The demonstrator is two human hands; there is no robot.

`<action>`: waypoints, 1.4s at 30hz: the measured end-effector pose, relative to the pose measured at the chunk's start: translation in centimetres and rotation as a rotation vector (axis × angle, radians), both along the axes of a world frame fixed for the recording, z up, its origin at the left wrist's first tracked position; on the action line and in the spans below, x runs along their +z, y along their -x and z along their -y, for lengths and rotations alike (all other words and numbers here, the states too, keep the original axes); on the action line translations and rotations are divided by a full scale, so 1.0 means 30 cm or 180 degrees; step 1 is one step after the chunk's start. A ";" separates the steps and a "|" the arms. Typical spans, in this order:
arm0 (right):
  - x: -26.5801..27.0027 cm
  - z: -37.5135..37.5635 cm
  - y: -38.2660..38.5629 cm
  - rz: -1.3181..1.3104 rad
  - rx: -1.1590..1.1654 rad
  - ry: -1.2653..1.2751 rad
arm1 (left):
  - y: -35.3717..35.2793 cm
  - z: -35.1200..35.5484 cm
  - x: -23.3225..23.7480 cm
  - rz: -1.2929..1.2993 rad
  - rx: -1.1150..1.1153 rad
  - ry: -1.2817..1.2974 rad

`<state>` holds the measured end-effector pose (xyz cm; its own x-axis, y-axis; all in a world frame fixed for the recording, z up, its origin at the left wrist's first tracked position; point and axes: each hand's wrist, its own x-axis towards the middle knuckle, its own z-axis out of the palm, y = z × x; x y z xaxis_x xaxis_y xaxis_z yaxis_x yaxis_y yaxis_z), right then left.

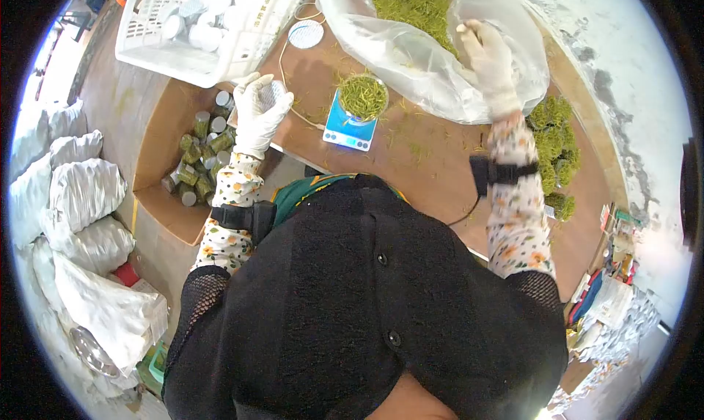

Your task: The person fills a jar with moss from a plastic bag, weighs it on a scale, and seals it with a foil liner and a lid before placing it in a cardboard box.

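Observation:
My left hand (260,112), in a white glove, is raised over the table's left edge, closed around what looks like a pale jar lid (277,91), mostly hidden by the fingers. My right hand (490,61), also gloved, reaches into a clear plastic bag (411,64) of loose green dried leaves (414,6). Its fingers are curled together, and what they hold is too small to make out. Between my hands, an open round jar (362,97) heaped with green leaves stands on a blue digital scale (347,133). Another lid (306,34) lies on the table.
A white plastic crate (213,72) of lids stands at upper left. Below it, a cardboard box (165,200) holds several filled, capped jars (191,152). More green-filled jars (559,152) stand at the table's right. White sacks (84,193) line the left floor. Leaf scraps dot the brown table (422,171).

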<state>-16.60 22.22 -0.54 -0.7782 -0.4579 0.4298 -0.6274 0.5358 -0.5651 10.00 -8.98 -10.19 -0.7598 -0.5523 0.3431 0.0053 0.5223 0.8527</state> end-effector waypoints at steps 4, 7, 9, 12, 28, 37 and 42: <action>-0.271 0.016 0.403 -0.0089 0.0197 -0.2376 | -0.011 0.051 -0.041 0.0054 0.0131 0.0463; -0.421 0.022 0.519 0.0611 -0.0047 -0.2997 | -0.037 0.054 -0.050 0.0051 0.0343 0.0157; -0.487 0.026 0.532 0.0931 -0.0202 -0.3140 | -0.057 0.053 -0.063 0.0079 0.0487 -0.0042; -0.549 0.062 0.529 0.1099 -0.0287 -0.3413 | -0.090 0.039 -0.044 0.0380 0.0655 -0.0086; -0.494 -0.050 0.518 0.2660 -0.0412 0.0903 | -0.068 0.056 -0.071 0.0135 0.0362 -0.0080; -0.189 0.042 0.201 0.3074 0.0406 0.2540 | -0.046 0.037 -0.035 0.0020 0.0273 -0.0101; -0.165 0.104 -0.053 0.2128 0.0960 0.1852 | -0.048 0.046 -0.072 -0.0010 0.0210 -0.0355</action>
<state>-15.02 19.08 -5.49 -0.8298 -0.5343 0.1610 -0.1418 -0.0771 -0.9869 11.45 -10.37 -12.35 -0.7195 -0.6359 0.2790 -0.0231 0.4235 0.9056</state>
